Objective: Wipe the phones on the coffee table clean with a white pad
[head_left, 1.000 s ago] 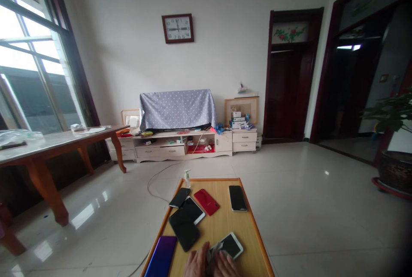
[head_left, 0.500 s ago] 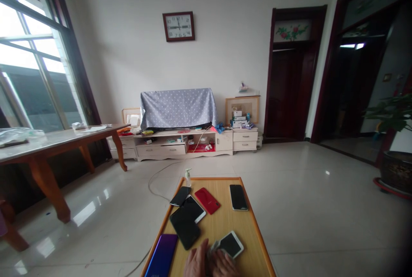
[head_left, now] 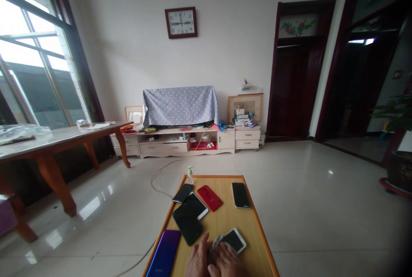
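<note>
At the near end of the small wooden table lies a white-framed phone (head_left: 236, 240), its dark screen facing up and its lower end covered by my right hand. My right hand (head_left: 228, 261) presses a crumpled grey cloth (head_left: 216, 242) against that end, fingers bent over it. Just left of the cloth is my left hand (head_left: 197, 258), its visible fingers stretched out; whether it touches the phone's edge is hidden. A black phone (head_left: 187, 225) lies beyond my left hand, and a blue-purple phone (head_left: 164, 253) is to its left.
Farther up the wooden table (head_left: 222, 179) lie a red phone (head_left: 210, 198), a white-edged phone (head_left: 198, 205), a small dark phone (head_left: 183, 193) and another dark-screened phone (head_left: 241, 195). A pump bottle (head_left: 190, 176) stands at the far left corner. A cable (head_left: 141, 256) runs along the floor.
The view has shifted slightly, so the table and phones appear a little higher and farther right. Both hands stay by the white-framed phone, with the cloth still under the right.
</note>
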Tool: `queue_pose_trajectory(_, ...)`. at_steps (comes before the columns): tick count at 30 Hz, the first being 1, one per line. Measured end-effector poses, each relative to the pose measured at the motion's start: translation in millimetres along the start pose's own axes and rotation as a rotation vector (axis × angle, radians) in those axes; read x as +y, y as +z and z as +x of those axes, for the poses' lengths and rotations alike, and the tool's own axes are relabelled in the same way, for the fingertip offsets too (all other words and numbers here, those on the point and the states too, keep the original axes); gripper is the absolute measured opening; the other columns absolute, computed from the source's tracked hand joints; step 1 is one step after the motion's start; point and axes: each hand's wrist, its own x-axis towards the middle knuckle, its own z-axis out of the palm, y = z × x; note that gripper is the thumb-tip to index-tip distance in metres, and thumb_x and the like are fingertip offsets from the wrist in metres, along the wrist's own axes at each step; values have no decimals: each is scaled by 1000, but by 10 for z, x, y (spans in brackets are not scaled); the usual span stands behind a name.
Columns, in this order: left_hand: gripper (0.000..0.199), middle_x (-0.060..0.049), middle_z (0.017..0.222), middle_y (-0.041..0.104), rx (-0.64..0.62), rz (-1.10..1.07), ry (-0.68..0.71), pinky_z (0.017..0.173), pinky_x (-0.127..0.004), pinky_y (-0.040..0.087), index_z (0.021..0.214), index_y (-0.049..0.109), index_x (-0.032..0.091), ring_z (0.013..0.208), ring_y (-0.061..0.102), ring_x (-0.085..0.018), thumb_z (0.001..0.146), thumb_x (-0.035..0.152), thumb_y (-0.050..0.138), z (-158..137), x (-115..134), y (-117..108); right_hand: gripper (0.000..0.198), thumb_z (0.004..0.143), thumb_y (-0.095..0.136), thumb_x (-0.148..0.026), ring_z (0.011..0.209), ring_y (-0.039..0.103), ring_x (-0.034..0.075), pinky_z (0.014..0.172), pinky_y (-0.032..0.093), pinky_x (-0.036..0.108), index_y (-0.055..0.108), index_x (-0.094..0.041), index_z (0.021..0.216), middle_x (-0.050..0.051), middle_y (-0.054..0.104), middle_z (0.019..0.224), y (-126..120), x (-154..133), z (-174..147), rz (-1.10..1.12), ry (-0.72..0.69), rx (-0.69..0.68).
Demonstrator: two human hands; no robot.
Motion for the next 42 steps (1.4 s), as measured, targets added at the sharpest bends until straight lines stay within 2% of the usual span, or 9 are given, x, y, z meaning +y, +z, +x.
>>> queue_pose_trajectory(4,75,-17,118,72,8,37,-95,94,-39,56,145,45,11,108,68,-29,79,44,58,-12,202,-54,33,95,54,-37,113,68,24,93,57,31,72,-27,121,3,70,125,-194,215,134,-66,40,-53)
queue_pose_trajectory(10,67,-16,119,72,-81,7,-124,94,-37,56,148,42,12,108,68,-26,85,35,46,45,275,-182,28,92,56,-36,109,70,24,99,54,33,77,-28,110,1,74,117,99,-125,44,-4,77,51)
queue_pose_trajectory(13,70,-16,120,72,-96,37,-147,94,-37,56,151,39,13,107,68,-26,85,36,49,66,289,-191,31,93,53,-30,112,69,22,103,52,32,74,-30,116,0,72,121,59,-129,96,54,73,-4)
queue_pose_trajectory(17,74,-16,123,71,-109,26,-131,96,-38,54,155,31,13,111,67,-27,87,35,50,72,251,-163,33,95,53,-31,116,67,22,99,54,30,71,-28,122,1,69,125,-40,26,184,63,-1,-112)
queue_pose_trajectory(23,72,-15,124,71,-188,-2,-166,99,-39,54,155,32,13,113,66,-27,89,39,48,83,68,-110,30,91,58,-31,118,66,27,103,52,36,75,-26,115,3,68,127,165,-89,67,17,108,-89)
queue_pose_trajectory(27,80,-15,120,72,-140,28,-124,97,-39,55,152,37,11,111,67,-28,82,44,59,61,105,-85,35,97,49,-31,122,63,25,103,52,35,70,-27,125,3,66,131,-44,101,170,28,77,-183)
queue_pose_trajectory(32,90,-16,115,73,-18,73,-33,92,-39,57,146,47,12,107,68,-31,66,45,74,25,245,-108,42,98,44,-34,124,61,32,102,52,47,68,-18,128,11,63,134,-296,452,296,-83,238,-217)
queue_pose_trajectory(39,59,-14,111,75,-18,40,-78,89,-36,57,141,52,15,100,70,-26,88,38,54,86,324,-182,34,92,58,-34,116,67,25,99,54,33,71,-27,123,3,68,128,118,148,69,13,-9,-82)
queue_pose_trajectory(42,55,-13,112,75,-43,41,-120,91,-35,56,141,53,15,101,70,-25,90,37,49,102,353,-197,30,94,56,-31,117,66,24,102,52,33,72,-27,119,1,69,127,115,74,102,41,21,-103)
